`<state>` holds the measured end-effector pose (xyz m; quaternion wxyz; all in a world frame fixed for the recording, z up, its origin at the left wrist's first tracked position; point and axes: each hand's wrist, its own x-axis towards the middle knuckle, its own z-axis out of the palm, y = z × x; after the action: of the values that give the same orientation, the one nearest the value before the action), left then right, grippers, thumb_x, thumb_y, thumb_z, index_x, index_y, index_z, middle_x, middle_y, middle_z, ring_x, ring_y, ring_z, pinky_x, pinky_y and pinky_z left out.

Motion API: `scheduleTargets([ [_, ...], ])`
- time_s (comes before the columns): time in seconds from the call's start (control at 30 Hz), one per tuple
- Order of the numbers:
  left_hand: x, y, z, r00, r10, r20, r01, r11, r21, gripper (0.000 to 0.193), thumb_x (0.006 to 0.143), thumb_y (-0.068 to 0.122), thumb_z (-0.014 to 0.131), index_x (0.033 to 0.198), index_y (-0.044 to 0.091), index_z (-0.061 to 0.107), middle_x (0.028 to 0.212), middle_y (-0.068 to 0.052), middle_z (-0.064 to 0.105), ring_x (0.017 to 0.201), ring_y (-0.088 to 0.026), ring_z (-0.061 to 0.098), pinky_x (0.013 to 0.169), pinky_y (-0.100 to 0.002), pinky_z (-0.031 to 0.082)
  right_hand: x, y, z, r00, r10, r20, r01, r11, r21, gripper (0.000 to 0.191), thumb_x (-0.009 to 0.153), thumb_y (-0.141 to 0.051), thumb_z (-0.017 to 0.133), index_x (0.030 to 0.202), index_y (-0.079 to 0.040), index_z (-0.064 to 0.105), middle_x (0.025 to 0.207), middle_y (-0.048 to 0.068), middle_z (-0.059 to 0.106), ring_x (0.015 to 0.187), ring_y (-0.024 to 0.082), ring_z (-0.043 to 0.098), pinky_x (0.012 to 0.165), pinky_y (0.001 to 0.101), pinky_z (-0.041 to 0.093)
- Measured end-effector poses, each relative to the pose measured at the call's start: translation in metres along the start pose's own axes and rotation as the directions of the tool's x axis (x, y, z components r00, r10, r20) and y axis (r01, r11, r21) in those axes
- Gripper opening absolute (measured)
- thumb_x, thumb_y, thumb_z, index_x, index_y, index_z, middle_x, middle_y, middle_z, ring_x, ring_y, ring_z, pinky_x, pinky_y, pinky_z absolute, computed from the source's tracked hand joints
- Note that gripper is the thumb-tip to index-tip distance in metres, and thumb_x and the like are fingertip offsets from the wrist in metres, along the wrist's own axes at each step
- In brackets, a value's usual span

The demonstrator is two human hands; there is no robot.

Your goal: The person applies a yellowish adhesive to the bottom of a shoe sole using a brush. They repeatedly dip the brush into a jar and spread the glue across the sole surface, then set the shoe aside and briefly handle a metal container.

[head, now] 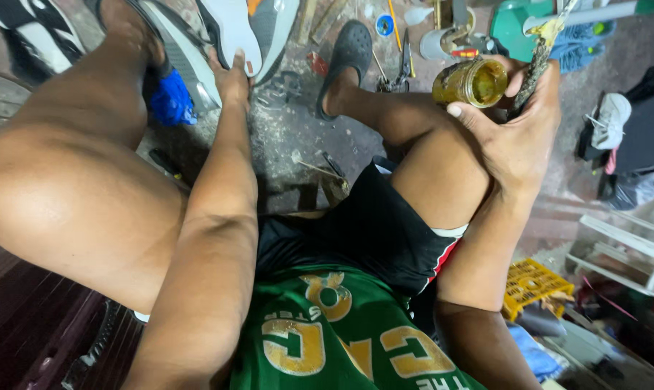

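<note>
Currently I have the left hand [232, 78] pressed flat against the white sole of a sneaker [229, 29] at the far side of the concrete floor [291, 137], fingers spread on the rubber rather than wrapped around it: a bracing contact, not a closed grasp. The right hand [518, 133] is clenched around two items at once, an open jar of amber glue [471, 81], tilted with its mouth toward me, and a glue-crusted brush stick [540, 58] pinched alongside it.

Procedure notes for the step in hand, as I judge it:

1. Keep the jar mouth no lower than its base; at the present tilt the glue sits close to the rim.
2. Hold the sneaker sole-up and steady with the left palm so the bonding face does not rock.
3. Load the brush lightly and wipe the excess on the jar's inner rim to avoid drips on the knee below.
4. Keep clear of the black clog [349, 54] on the foot just beside the sneaker, and of the scissors [400, 68] lying on the floor beyond it.

A blue cloth [172, 101] lies near the sneaker's heel, within reach for wiping.
</note>
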<state>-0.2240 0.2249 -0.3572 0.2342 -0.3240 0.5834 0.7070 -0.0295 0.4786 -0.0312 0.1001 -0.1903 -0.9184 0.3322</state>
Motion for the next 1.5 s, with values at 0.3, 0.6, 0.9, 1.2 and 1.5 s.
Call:
scheduleTargets([
  [0.3,-0.028,-0.019,-0.004,0.896,0.271,-0.352,-0.041,0.839,0.543,0.085,0.089,0.047,0.074,0.142,-0.01,0.041,0.14,-0.029,0.051,0.13,-0.04,0.05,0.11,-0.041,0.037,0.004,-0.013,0.005,0.998,-0.058,0.029,0.059,0.998,-0.033,0.071,0.083,-0.011,0.103,0.133,-0.002,0.052,0.109,0.003,0.055,0.097,0.016,0.05,0.093,0.028,0.048],
  [0.6,-0.102,0.02,0.045,0.761,0.589,0.273,-0.621,0.783,0.042,0.033,0.107,0.026,0.053,0.085,0.005,0.064,0.082,-0.007,0.071,0.082,-0.02,0.064,0.079,-0.033,0.049,-0.019,-0.032,0.01,0.946,-0.323,-0.035,0.315,0.938,-0.144,0.074,0.078,-0.018,0.103,0.134,-0.005,0.056,0.121,0.012,0.068,0.107,0.032,0.066,0.096,0.0394,0.054],
  [0.9,-0.315,0.156,0.033,-0.016,0.43,0.903,-0.985,0.15,-0.089,0.088,0.069,-0.003,0.083,0.147,0.004,0.044,0.145,-0.019,0.053,0.13,-0.039,0.057,0.107,-0.04,0.048,-0.045,-0.038,0.006,0.96,-0.275,-0.06,0.268,0.957,-0.109,0.081,0.078,-0.062,0.093,0.127,-0.009,0.055,0.098,0.011,0.065,0.089,0.027,0.069,0.081,0.0408,0.055],
  [1.2,-0.338,0.156,0.016,0.159,0.52,0.839,-0.987,0.086,0.133,0.073,0.093,0.011,0.095,0.15,0.008,0.049,0.141,-0.012,0.062,0.133,-0.023,0.063,0.115,-0.034,0.052,-0.037,-0.044,0.033,0.85,-0.463,-0.251,0.526,0.712,0.466,0.083,0.094,-0.053,0.082,0.146,-0.01,0.035,0.129,0.01,0.055,0.105,0.019,0.064,0.087,0.028,0.057],
  [1.5,-0.276,0.149,-0.004,0.552,0.595,0.585,-0.734,0.679,0.002,0.064,0.1,0.005,0.083,0.152,-0.004,0.046,0.148,-0.014,0.062,0.118,-0.019,0.061,0.104,-0.033,0.055,-0.051,0.118,0.049,0.904,0.398,-0.159,-0.012,0.394,0.919,0.041,0.109,-0.031,0.049,0.144,-0.01,0.046,0.112,-0.01,0.052,0.063,0.002,0.041,0.05,0.0183,0.029],
])
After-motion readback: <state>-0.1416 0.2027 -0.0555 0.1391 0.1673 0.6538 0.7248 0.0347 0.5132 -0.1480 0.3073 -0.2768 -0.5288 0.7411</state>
